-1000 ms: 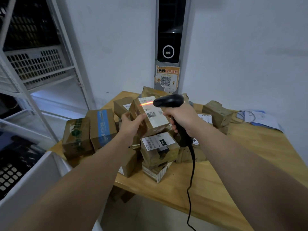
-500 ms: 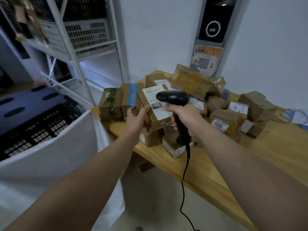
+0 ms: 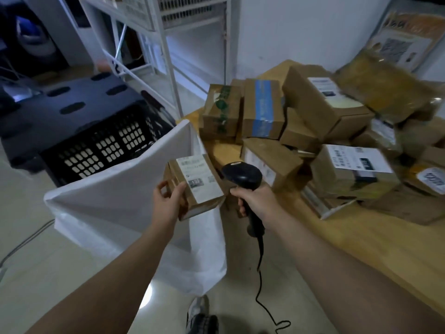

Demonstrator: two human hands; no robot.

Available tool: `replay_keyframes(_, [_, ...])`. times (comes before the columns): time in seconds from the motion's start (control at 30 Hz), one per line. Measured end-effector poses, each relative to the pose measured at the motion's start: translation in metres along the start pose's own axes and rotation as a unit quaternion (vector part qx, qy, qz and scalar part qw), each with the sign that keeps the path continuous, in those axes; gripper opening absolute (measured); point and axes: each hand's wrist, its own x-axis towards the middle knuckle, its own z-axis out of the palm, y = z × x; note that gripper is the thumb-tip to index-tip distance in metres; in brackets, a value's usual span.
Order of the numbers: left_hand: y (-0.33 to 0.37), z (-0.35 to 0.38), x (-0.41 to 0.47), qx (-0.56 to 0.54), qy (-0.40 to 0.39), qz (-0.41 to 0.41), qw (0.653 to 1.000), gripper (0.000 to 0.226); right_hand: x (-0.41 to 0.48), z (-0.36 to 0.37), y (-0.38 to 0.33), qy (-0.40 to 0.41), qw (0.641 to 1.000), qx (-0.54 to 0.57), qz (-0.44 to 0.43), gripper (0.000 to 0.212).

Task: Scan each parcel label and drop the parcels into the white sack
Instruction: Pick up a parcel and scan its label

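Brown cardboard with a white shipping label across its upper face: that is the small parcel [image 3: 195, 186] at the centre of the frame. The left hand [image 3: 168, 201] grips it by its left end, thumb on top beside the label and fingers curled round the side. The parcel is tilted, clear of the counter [image 3: 361, 249], and overlaps the white sack [image 3: 115, 189]. It seems to hang above the sack's right-hand rim, though the angle does not settle whether it is over the mouth.

The sack stands open on the pale floor [image 3: 36, 261] in the left centre, its right edge against the counter's corner. Just right of the parcel, the right hand [image 3: 255, 198] is clenched round the grip of a black barcode scanner [image 3: 242, 175], whose head sits close beside the parcel's right edge. Its cord [image 3: 260, 273] trails down to the bottom of the frame, near a shoe [image 3: 198, 307].

The right half shows the wooden counter heaped with more boxes [image 3: 349, 169], most of them labelled. One with blue tape [image 3: 262, 107] and one with green tape [image 3: 221, 107] stand side by side at the heap's left end. A black slotted crate [image 3: 101, 145] sits behind the sack at left. A white shelving rack [image 3: 168, 44] fills the upper left, and a blurred poster [image 3: 404, 42] hangs on the wall at upper right.
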Motion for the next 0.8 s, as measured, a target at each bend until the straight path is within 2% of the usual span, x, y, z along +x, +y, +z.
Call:
replay_keyframes(0.1, [-0.029, -0.032, 0.038, 0.068, 0.017, -0.03, 0.997, 0.071, 0.031, 0.037, 0.023, -0.007, 0.999, -0.031, 0.027, 0.02])
replay_keyframes(0.17, [-0.051, -0.045, 0.066, 0.189, 0.036, -0.043, 0.98, 0.079, 0.053, 0.059, 0.04, -0.001, 0.997, -0.061, 0.042, 0.019])
replay_keyframes(0.23, [-0.073, -0.052, 0.095, 0.314, 0.053, -0.049, 0.947, 0.081, 0.073, 0.078, 0.062, 0.001, 0.995, -0.086, 0.059, 0.02])
replay_keyframes(0.37, [-0.115, -0.052, 0.145, 0.497, 0.008, -0.04, 0.867, 0.085, 0.107, 0.106, 0.104, -0.027, 0.989, -0.121, 0.079, 0.019])
replay_keyframes(0.43, [-0.143, -0.049, 0.172, 0.537, -0.02, -0.026, 0.843, 0.087, 0.126, 0.12, 0.121, -0.026, 0.985, -0.156, 0.067, 0.021])
replay_keyframes(0.53, [-0.187, -0.042, 0.208, 0.57, -0.07, -0.019, 0.818, 0.09, 0.153, 0.136, 0.146, -0.002, 0.972, -0.229, 0.053, 0.013])
replay_keyframes(0.63, [-0.227, -0.037, 0.234, 0.599, -0.111, -0.011, 0.793, 0.092, 0.171, 0.144, 0.17, 0.024, 0.941, -0.335, 0.038, 0.021])
replay_keyframes(0.7, [-0.247, -0.034, 0.245, 0.601, -0.123, -0.014, 0.789, 0.091, 0.176, 0.147, 0.179, 0.025, 0.933, -0.358, 0.023, 0.015])
replay_keyframes(0.8, [-0.256, -0.029, 0.253, 0.597, -0.136, -0.008, 0.791, 0.077, 0.183, 0.149, 0.185, 0.022, 0.927, -0.375, 0.011, 0.019])
